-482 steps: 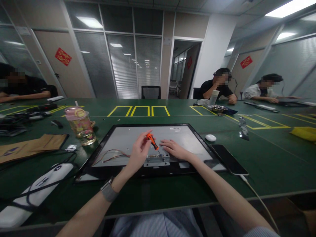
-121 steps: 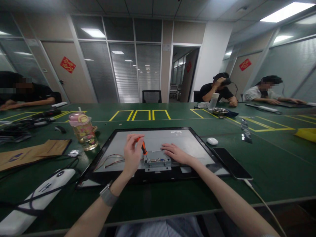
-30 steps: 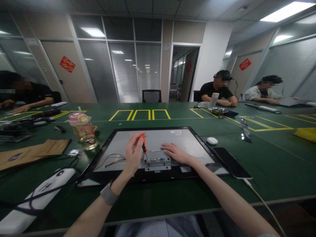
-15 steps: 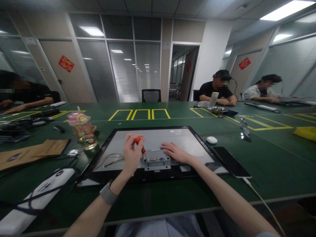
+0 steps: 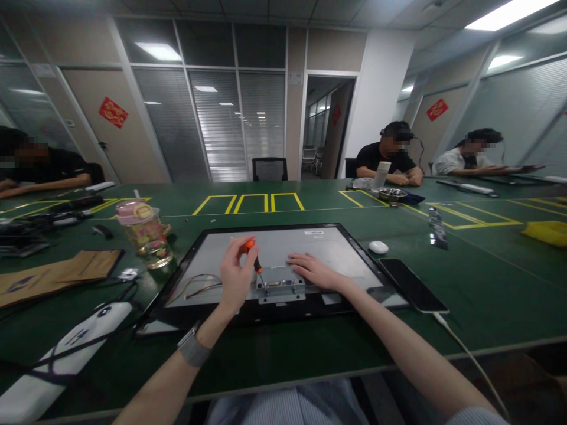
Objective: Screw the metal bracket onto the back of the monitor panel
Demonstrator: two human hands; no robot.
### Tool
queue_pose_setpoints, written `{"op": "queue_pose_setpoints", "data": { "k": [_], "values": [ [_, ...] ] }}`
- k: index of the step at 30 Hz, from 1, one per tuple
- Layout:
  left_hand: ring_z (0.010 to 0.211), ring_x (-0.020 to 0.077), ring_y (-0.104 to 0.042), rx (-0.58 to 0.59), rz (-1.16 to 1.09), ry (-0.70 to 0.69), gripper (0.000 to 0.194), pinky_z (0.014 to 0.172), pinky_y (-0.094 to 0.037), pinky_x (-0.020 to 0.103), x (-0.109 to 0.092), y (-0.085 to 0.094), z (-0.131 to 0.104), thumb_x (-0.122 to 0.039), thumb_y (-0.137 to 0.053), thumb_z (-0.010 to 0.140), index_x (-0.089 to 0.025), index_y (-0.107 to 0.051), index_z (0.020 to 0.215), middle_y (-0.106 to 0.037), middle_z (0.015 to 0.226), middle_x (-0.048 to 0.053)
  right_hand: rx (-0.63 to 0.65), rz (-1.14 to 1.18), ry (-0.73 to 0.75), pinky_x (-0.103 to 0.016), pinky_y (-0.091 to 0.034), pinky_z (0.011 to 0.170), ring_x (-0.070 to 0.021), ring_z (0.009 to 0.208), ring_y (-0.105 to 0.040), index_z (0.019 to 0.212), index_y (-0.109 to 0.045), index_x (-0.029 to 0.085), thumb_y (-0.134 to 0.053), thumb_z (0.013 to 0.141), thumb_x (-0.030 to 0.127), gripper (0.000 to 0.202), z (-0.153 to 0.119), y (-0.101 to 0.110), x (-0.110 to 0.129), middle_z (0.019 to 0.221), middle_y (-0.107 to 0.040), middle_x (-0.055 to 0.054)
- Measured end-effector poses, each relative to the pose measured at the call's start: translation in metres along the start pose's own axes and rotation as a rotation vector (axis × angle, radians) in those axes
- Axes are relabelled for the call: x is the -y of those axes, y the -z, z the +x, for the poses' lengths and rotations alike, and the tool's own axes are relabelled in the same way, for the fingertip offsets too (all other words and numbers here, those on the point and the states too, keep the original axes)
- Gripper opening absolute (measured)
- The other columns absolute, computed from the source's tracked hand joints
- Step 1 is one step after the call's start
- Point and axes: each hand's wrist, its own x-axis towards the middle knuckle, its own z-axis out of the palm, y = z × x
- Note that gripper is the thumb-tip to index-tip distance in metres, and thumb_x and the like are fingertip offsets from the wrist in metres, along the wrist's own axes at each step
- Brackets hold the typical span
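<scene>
My left hand [image 5: 237, 273] grips an orange-and-black screwdriver [image 5: 257, 265] by its handle, fingers closed round it. The shaft slants down to the left part of a small metal bracket with ports [image 5: 282, 290]. That bracket sits near the front edge of a flat display panel [image 5: 266, 241], which lies back side up with a black frame. Flat on the panel and the bracket's right rear rests my right hand [image 5: 315, 271], fingers stretched out and holding nothing. Thin loose wires [image 5: 197, 286] lie on the panel left of my left hand.
A phone [image 5: 414, 284] on a cable and a white earbud case [image 5: 378, 247] lie to the right. On the left are a drink bottle [image 5: 144, 233], a cardboard piece [image 5: 57, 276] and a white power strip [image 5: 66, 360] with cords. Several people sit around the green table [image 5: 328, 354].
The screwdriver handle appears slightly turned in my left hand, its tip still at the bracket. My right hand stays put. The whole view has shifted a little.
</scene>
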Motion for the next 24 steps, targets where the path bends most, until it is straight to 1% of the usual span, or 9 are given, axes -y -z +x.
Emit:
{"op": "queue_pose_setpoints", "data": {
  "k": [2, 5, 8, 11, 13, 15, 19, 21, 24],
  "values": [
    [0.078, 0.0124, -0.055, -0.008, 0.050, -0.052, 0.021, 0.076, -0.047, 0.026, -0.0006, 0.0014, 0.0009, -0.030, -0.061, 0.081, -0.019, -0.067, 0.098, -0.056, 0.089, 0.003, -0.003, 0.001, -0.002, -0.048, -0.012, 0.113, -0.0222, 0.135, -0.032, 0.133, -0.048, 0.026, -0.027, 0.097, 0.051, 0.049, -0.0005, 0.0002, 0.0006, 0.144, -0.040, -0.005],
    [0.077, 0.0130, -0.054, 0.009, 0.043, -0.050, 0.022, 0.074, -0.047, 0.026, -0.0023, 0.0025, 0.0014, -0.031, -0.052, 0.086, -0.020, -0.068, 0.097, -0.057, 0.088, 0.004, -0.003, 0.003, -0.002, -0.048, -0.011, 0.113, -0.0229, 0.134, -0.032, 0.134, -0.048, 0.026, -0.026, 0.097, 0.052, 0.050, -0.0004, 0.0000, 0.0005, 0.145, -0.040, -0.005],
    [0.088, 0.0168, -0.060, 0.041, -0.084, 0.026, 0.030, 0.080, -0.050, 0.031, -0.0034, 0.0014, 0.0011, -0.032, -0.043, 0.091, -0.019, -0.066, 0.103, -0.062, 0.096, 0.007, 0.001, 0.002, -0.001, -0.048, -0.011, 0.113, -0.0230, 0.134, -0.032, 0.133, -0.048, 0.027, -0.027, 0.097, 0.051, 0.049, 0.0000, -0.0003, 0.0001, 0.145, -0.040, -0.004],
    [0.089, 0.0180, -0.065, 0.053, -0.192, 0.132, 0.033, 0.080, -0.052, 0.033, -0.0032, -0.0005, 0.0009, -0.035, -0.046, 0.090, -0.018, -0.060, 0.113, -0.064, 0.106, 0.009, -0.003, -0.004, 0.000, -0.047, -0.012, 0.113, -0.0227, 0.134, -0.032, 0.133, -0.048, 0.027, -0.026, 0.097, 0.050, 0.048, -0.0001, -0.0003, 0.0004, 0.145, -0.040, -0.004],
    [0.085, 0.0170, -0.065, 0.042, -0.172, 0.155, 0.034, 0.078, -0.053, 0.032, -0.0021, -0.0013, 0.0010, -0.036, -0.051, 0.087, -0.018, -0.059, 0.114, -0.065, 0.104, 0.009, -0.004, -0.010, 0.000, -0.047, -0.012, 0.113, -0.0222, 0.134, -0.032, 0.133, -0.048, 0.027, -0.026, 0.098, 0.050, 0.048, -0.0004, -0.0002, 0.0007, 0.145, -0.040, -0.004],
    [0.080, 0.0149, -0.064, 0.021, -0.107, 0.130, 0.031, 0.076, -0.052, 0.030, -0.0004, -0.0016, 0.0014, -0.034, -0.057, 0.084, -0.018, -0.061, 0.110, -0.064, 0.097, 0.006, -0.001, -0.014, -0.001, -0.047, -0.013, 0.113, -0.0220, 0.134, -0.032, 0.134, -0.048, 0.026, -0.026, 0.098, 0.049, 0.048, -0.0006, -0.0001, 0.0010, 0.145, -0.040, -0.004],
    [0.075, 0.0121, -0.056, -0.023, 0.047, 0.012, 0.021, 0.074, -0.048, 0.025, 0.0021, -0.0004, 0.0023, -0.031, -0.063, 0.079, -0.019, -0.067, 0.096, -0.058, 0.085, 0.003, -0.006, -0.021, 0.002, -0.048, -0.013, 0.113, -0.0226, 0.134, -0.032, 0.133, -0.048, 0.026, -0.025, 0.097, 0.050, 0.049, -0.0007, 0.0000, 0.0016, 0.144, -0.041, -0.004],
    [0.080, 0.0137, -0.056, -0.018, 0.051, -0.002, 0.020, 0.078, -0.046, 0.027, 0.0016, 0.0005, 0.0025, -0.031, -0.057, 0.083, -0.019, -0.068, 0.095, -0.059, 0.087, 0.003, -0.008, -0.021, 0.005, -0.048, -0.013, 0.113, -0.0225, 0.134, -0.033, 0.133, -0.049, 0.027, -0.025, 0.097, 0.050, 0.049, -0.0007, -0.0001, 0.0019, 0.144, -0.041, -0.004],
    [0.089, 0.0165, -0.060, 0.007, -0.061, 0.062, 0.029, 0.085, -0.045, 0.031, -0.0009, 0.0010, 0.0021, -0.030, -0.043, 0.089, -0.017, -0.066, 0.102, -0.064, 0.095, 0.006, -0.009, -0.018, 0.005, -0.047, -0.013, 0.113, -0.0219, 0.134, -0.033, 0.133, -0.048, 0.027, -0.026, 0.098, 0.050, 0.048, -0.0007, -0.0003, 0.0019, 0.144, -0.041, -0.004]
  ]
}}
